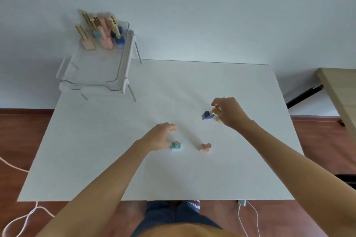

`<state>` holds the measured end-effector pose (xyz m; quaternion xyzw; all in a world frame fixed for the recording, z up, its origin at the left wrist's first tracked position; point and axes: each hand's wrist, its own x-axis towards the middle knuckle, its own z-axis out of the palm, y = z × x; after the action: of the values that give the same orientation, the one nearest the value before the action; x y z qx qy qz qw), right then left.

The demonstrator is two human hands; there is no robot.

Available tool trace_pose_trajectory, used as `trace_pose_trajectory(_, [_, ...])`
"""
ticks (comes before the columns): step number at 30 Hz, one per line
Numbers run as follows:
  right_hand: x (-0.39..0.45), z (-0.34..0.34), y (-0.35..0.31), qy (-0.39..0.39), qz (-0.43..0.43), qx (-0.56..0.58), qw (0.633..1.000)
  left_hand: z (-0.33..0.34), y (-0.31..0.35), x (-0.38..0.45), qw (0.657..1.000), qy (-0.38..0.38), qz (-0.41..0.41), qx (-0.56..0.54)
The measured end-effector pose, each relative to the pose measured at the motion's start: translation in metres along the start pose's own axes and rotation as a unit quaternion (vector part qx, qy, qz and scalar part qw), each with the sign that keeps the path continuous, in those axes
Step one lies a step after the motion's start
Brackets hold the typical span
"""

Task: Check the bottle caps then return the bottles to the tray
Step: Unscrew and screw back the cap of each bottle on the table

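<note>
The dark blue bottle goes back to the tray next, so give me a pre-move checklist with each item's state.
1. Right hand holds the dark blue bottle by its gold cap: ok, fingers pinch the cap and the bottle is tilted, apparently lifted.
2. Cap tight: cannot tell, fingers cover it.
3. Space in the clear tray: ok, the near part is bare; bottles stand only at the far end.
4. Path to the tray: ok, nothing lies on the white table between hand and tray.
5. Left hand free: ok, open, beside the teal bottle, not gripping it.
6. Remaining bottles: not ok, the teal and the pink bottle are still on the table.
</note>
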<state>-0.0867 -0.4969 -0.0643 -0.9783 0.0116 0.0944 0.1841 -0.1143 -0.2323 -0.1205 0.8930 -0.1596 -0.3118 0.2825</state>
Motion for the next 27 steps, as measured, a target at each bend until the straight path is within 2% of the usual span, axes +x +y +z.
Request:
trace_pose_trajectory(2, [0.006,0.011,0.001,-0.008,0.007,-0.035,0.999,0.016,-0.008,-0.001,1.000,-0.004,-0.006,-0.017])
trace_pose_trajectory(6, [0.012,0.027,0.000,-0.021,0.010,-0.088,0.996,0.043,-0.015,0.000,0.997,0.056,-0.004,-0.058])
trace_pose_trajectory(12, [0.016,0.035,0.001,-0.027,-0.036,-0.150,0.988,0.061,-0.019,0.009,0.990,0.118,0.009,-0.081])
trace_pose_trajectory(17, [0.014,0.040,0.004,-0.023,-0.030,-0.160,0.986,0.067,-0.024,0.010,0.982,0.150,-0.011,-0.112])
trace_pose_trajectory(21, [0.010,0.037,0.002,-0.031,-0.030,-0.173,0.984,0.056,-0.018,0.006,0.981,0.172,-0.039,-0.079])
trace_pose_trajectory(23, [0.001,0.030,-0.006,-0.016,-0.059,-0.124,0.990,0.041,-0.009,0.003,0.979,0.192,-0.036,-0.064])
trace_pose_trajectory(25, [-0.012,0.020,-0.023,-0.010,-0.120,-0.010,0.993,0.021,0.004,0.001,0.977,0.210,-0.019,-0.036])
trace_pose_trajectory(27, [-0.028,0.005,-0.041,-0.036,-0.193,0.082,0.977,0.000,0.020,0.000,0.975,0.223,0.003,0.004])
